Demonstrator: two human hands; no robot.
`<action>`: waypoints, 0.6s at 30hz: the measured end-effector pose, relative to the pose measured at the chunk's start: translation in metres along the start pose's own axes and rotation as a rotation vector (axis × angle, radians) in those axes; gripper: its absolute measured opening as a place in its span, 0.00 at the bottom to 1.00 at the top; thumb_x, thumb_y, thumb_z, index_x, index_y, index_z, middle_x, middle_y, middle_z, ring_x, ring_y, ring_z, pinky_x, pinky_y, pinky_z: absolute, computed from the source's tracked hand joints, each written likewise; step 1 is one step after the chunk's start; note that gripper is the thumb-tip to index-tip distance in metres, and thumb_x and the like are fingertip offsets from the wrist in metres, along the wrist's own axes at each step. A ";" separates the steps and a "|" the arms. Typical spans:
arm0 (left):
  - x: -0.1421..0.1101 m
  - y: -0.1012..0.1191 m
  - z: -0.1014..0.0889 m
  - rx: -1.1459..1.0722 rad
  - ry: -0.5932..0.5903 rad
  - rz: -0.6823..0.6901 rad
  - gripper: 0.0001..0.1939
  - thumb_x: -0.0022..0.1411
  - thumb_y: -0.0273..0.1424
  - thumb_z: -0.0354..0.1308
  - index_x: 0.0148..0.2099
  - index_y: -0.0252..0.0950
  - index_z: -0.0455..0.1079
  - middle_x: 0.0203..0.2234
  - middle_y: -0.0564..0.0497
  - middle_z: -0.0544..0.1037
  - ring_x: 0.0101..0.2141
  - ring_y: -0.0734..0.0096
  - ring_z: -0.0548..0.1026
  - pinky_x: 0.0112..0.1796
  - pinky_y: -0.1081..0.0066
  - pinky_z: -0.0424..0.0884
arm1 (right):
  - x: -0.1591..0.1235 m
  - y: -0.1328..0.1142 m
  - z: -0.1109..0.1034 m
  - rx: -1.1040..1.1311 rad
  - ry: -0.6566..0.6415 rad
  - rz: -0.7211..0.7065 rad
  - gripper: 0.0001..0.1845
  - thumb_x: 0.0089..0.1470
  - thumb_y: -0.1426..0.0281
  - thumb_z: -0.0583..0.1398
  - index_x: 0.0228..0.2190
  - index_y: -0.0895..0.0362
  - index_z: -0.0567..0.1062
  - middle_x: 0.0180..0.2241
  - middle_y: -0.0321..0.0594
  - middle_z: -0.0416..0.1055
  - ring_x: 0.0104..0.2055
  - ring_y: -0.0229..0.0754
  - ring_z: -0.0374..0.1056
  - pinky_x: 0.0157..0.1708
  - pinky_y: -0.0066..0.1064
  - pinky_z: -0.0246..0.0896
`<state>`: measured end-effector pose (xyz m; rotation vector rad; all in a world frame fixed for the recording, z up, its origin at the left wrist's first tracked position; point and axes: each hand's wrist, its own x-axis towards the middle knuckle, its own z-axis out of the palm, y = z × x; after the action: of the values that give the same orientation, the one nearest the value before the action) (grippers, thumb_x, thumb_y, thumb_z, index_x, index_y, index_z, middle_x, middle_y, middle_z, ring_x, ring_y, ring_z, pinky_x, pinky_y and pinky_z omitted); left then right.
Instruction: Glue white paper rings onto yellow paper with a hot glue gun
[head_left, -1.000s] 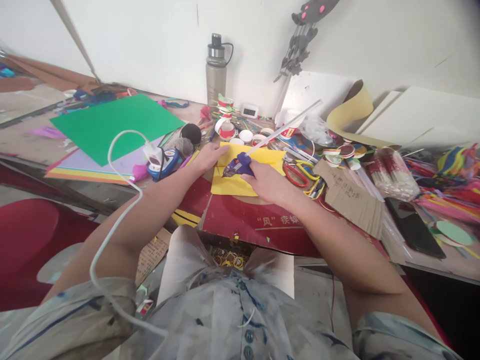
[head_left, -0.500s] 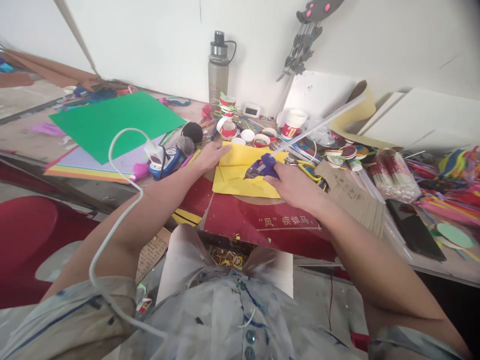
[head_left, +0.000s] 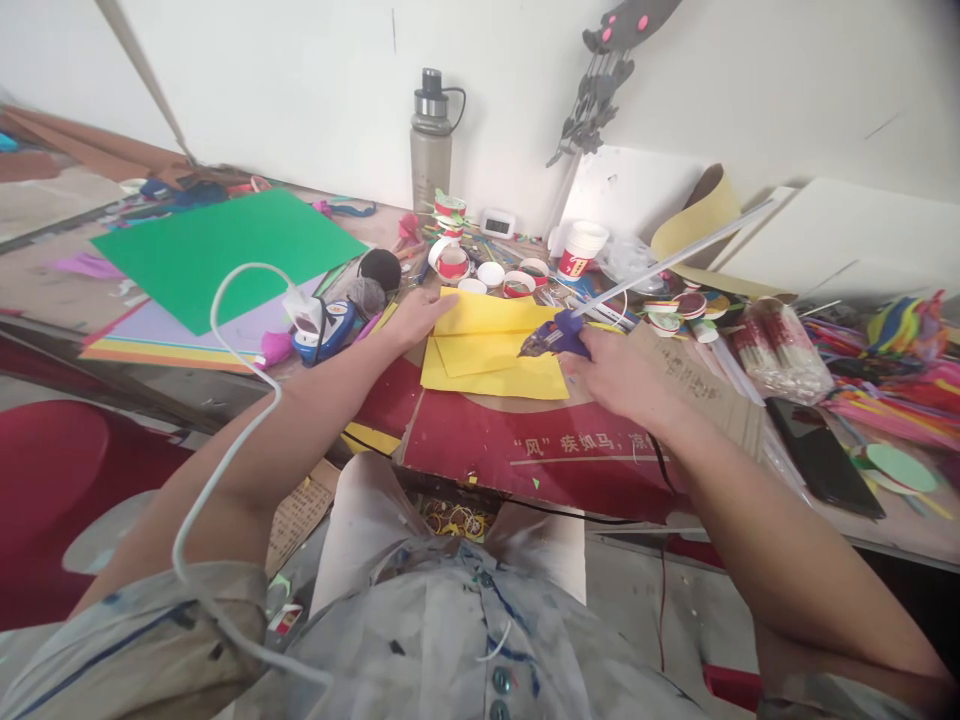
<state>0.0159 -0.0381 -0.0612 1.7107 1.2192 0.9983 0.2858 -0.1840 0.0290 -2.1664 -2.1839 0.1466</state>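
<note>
My right hand [head_left: 619,370] is wrapped round a purple-blue hot glue gun [head_left: 564,333]. A long clear glue stick [head_left: 675,250] sticks out of its back, up and to the right. The gun's nozzle points left over the right part of a folded yellow sheet [head_left: 472,380], whose exact material I cannot tell. My left hand [head_left: 420,315] grips that sheet at its upper left corner, fingertips on the folded-over top strip. A smaller yellow layer lies on the sheet's middle. Underneath is a red printed cardboard [head_left: 487,440].
Paper cup rings [head_left: 517,284], a paper cup [head_left: 583,250] and a water bottle [head_left: 431,145] stand behind the sheet. Left are a green sheet [head_left: 232,250] and a blue device [head_left: 326,330] with a white cable [head_left: 225,450]. A phone [head_left: 823,455] lies right, near brush-like bundles [head_left: 784,345].
My right hand has drawn the glue gun to the right, from over the sheet's middle to its right side. More of the yellow layer shows. My left hand stays at the corner.
</note>
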 end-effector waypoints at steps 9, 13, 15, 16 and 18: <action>-0.001 -0.001 -0.001 0.006 -0.015 -0.018 0.24 0.61 0.53 0.64 0.30 0.35 0.74 0.28 0.47 0.81 0.39 0.55 0.79 0.38 0.67 0.74 | 0.002 -0.020 0.008 0.083 -0.061 -0.094 0.15 0.73 0.67 0.54 0.50 0.61 0.78 0.52 0.60 0.82 0.54 0.59 0.79 0.49 0.39 0.67; -0.001 0.000 -0.001 0.020 0.002 -0.021 0.23 0.62 0.52 0.64 0.31 0.35 0.75 0.28 0.46 0.81 0.38 0.55 0.79 0.37 0.67 0.74 | 0.010 -0.003 0.010 0.059 -0.005 0.000 0.15 0.72 0.67 0.56 0.52 0.61 0.77 0.50 0.59 0.83 0.53 0.59 0.79 0.48 0.39 0.68; 0.000 -0.001 -0.001 0.018 0.004 -0.013 0.24 0.62 0.52 0.63 0.31 0.34 0.75 0.28 0.46 0.81 0.38 0.55 0.79 0.37 0.67 0.74 | 0.013 0.004 0.010 0.034 0.054 0.065 0.16 0.71 0.67 0.57 0.53 0.61 0.77 0.50 0.61 0.82 0.52 0.60 0.79 0.49 0.41 0.68; 0.000 -0.001 0.000 0.014 0.001 -0.009 0.24 0.62 0.52 0.63 0.31 0.34 0.75 0.28 0.46 0.81 0.38 0.55 0.79 0.37 0.67 0.74 | 0.014 0.004 0.011 0.032 0.067 0.080 0.16 0.71 0.67 0.57 0.53 0.61 0.77 0.50 0.61 0.82 0.53 0.60 0.79 0.49 0.42 0.68; 0.001 -0.003 0.000 0.010 -0.004 -0.003 0.24 0.61 0.53 0.64 0.30 0.34 0.75 0.28 0.46 0.81 0.39 0.55 0.79 0.38 0.67 0.74 | 0.014 -0.004 0.012 0.057 0.039 0.060 0.17 0.72 0.68 0.56 0.55 0.63 0.77 0.51 0.62 0.82 0.54 0.60 0.79 0.50 0.42 0.68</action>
<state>0.0149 -0.0361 -0.0638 1.7179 1.2257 0.9878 0.2804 -0.1707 0.0169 -2.1859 -2.0695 0.1665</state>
